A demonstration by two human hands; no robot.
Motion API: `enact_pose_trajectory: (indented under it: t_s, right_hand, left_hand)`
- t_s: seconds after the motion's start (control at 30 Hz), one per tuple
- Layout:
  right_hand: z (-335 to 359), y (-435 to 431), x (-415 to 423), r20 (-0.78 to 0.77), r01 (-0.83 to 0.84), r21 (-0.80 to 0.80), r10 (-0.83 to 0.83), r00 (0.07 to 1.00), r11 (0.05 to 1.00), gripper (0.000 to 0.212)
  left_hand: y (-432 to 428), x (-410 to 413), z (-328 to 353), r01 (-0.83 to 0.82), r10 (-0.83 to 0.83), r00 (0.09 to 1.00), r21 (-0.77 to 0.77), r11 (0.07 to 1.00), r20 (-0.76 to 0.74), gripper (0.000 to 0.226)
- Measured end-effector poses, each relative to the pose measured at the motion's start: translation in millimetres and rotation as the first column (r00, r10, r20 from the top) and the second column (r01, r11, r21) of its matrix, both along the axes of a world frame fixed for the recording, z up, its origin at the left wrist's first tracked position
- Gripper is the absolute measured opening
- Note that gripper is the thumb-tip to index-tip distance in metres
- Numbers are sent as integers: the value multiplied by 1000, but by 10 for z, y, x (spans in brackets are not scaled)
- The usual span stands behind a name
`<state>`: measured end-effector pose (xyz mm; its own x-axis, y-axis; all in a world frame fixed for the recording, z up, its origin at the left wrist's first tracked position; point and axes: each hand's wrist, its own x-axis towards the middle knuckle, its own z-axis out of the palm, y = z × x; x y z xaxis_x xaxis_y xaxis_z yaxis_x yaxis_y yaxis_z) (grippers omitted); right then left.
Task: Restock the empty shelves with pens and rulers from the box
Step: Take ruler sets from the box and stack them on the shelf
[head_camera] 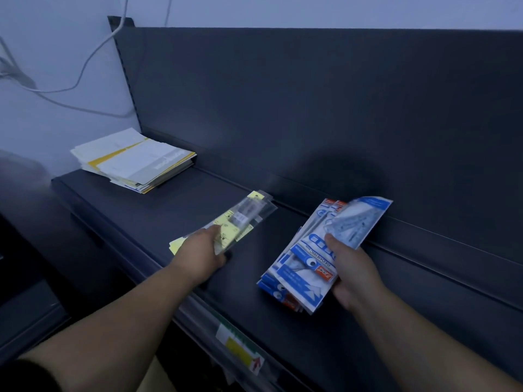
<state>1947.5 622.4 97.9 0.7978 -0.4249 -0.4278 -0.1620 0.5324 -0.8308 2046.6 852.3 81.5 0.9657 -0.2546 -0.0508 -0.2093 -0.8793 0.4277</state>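
**Laying stock on the shelf, both hands loaded**

The dark shelf (141,213) carries a stack of papers (133,161) in its back-left corner. The bundle of blue ruler packs (305,267) is held above mid-shelf, top ends toward the back edge. The right hand (353,275) is clamped on it, thumb on top and fingers behind. The yellow-card pack (240,222) sits low over the shelf left of the bundle, pointing at the back edge. The left hand (201,253) pinches its near end; motion blur hides the exact finger lie. A price label (240,349) hangs on the front edge.

To do it well: set the pack flat, square to the front edge, and leave room for the rulers.
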Motion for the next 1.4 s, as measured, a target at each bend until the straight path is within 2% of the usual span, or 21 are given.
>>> enact_pose_trajectory:
  t_s: [0.07, 0.3, 0.77, 0.83, 0.9, 0.97, 1.13, 1.23, 1.3, 1.4]
  right_hand:
    - [-22, 2, 34, 3, 4, -8, -4, 1000, 1000, 16]
    - [-51, -8, 149, 13, 9, -19, -9, 1000, 1000, 20]
    - [-103, 68, 279, -13, -1, -60, 1, 1000, 998, 21]
    - [-102, 70, 282, -19, 0, -60, -1, 1000, 998, 19]
    - [-99, 74, 287, -18, -1, -56, 0, 1000, 998, 18]
    - [-101, 80, 297, -16, -5, -60, 4, 1000, 998, 16]
    - [-112, 119, 325, -28, -24, -67, 22, 999, 997, 15]
    - [-107, 151, 329, -24, -42, -68, 40, 999, 997, 13]
    - [-97, 163, 323, -25, -50, -68, 48, 999, 996, 15]
    - [-77, 172, 297, -30, -58, -73, 56, 998, 996, 15]
  left_hand:
    - [-2, 124, -164, 42, -44, 998, 51, 998, 34, 58]
    - [-137, 294, -404, 181, -189, 973, 70, 981, 132, 54]
    - [-292, 416, -398, 92, -111, 977, 112, 989, 181, 39]
    - [-238, 424, -409, 128, -144, 972, 94, 987, 188, 44]
    - [-172, 468, -392, 156, -160, 947, 35, 987, 277, 53]
    - [-98, 578, -372, 120, -95, 934, -53, 991, 344, 52]
    - [138, 866, -434, 31, -27, 993, -30, 999, 117, 43]
    - [221, 894, -443, -42, 43, 995, -11, 999, 93, 42]
    - [249, 890, -442, -107, 101, 991, 61, 992, 88, 42]
    - [263, 845, -449, -134, 127, 989, 96, 986, 75, 45]
